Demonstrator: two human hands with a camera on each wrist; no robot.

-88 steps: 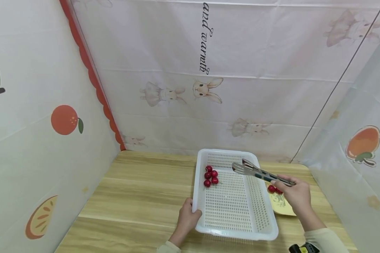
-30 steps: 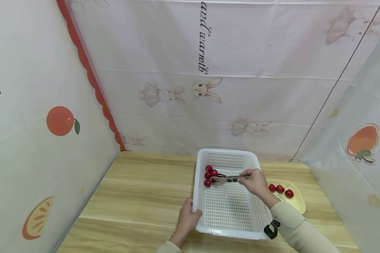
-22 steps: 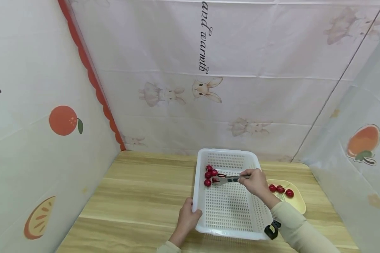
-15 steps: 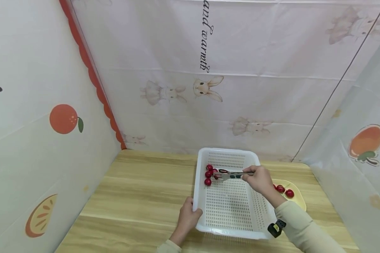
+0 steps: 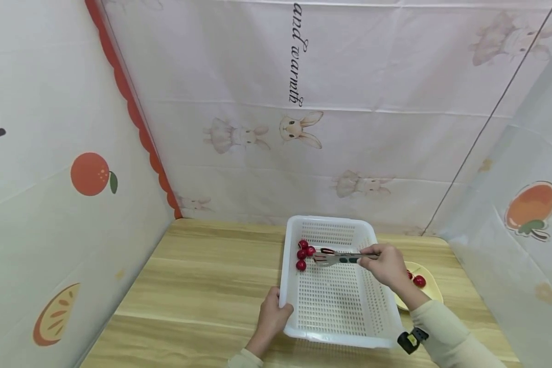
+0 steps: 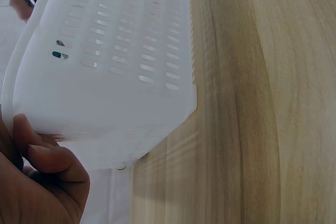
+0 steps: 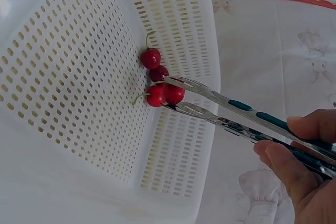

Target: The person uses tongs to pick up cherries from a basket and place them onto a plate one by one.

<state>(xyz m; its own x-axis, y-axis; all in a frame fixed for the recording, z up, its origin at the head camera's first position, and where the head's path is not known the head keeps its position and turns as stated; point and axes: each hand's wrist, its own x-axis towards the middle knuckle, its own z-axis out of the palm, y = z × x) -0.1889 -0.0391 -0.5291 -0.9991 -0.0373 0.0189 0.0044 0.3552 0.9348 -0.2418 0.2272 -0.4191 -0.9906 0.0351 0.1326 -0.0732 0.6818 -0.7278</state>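
My left hand (image 5: 274, 313) grips the rim of a white perforated plastic basket (image 5: 333, 338) at its near left side. Seen from the left wrist, curled fingers (image 6: 58, 163) are at the rim. My right hand (image 5: 386, 263) holds metal tongs (image 5: 345, 257) with dark green grip pads, pointing left over the basket floor. Several red cherries (image 5: 301, 254) cluster along the basket's left wall, close to the tong tips. In the right wrist view, one cherry (image 7: 174, 92) shows between the parted tips. I cannot tell whether the tongs hold it.
A yellow plate (image 5: 434, 294) with cherries (image 5: 419, 281) stands right of the basket, partly hidden by the right hand and forearm. The wood-grain table (image 5: 202, 286) is bounded by printed cloth walls (image 5: 257, 168) at the back and sides.
The right hand brought the tongs left and down to the cherries, then drew them slightly right. The cherry at the cluster's lower right no longer shows there. The left hand stayed at the rim.
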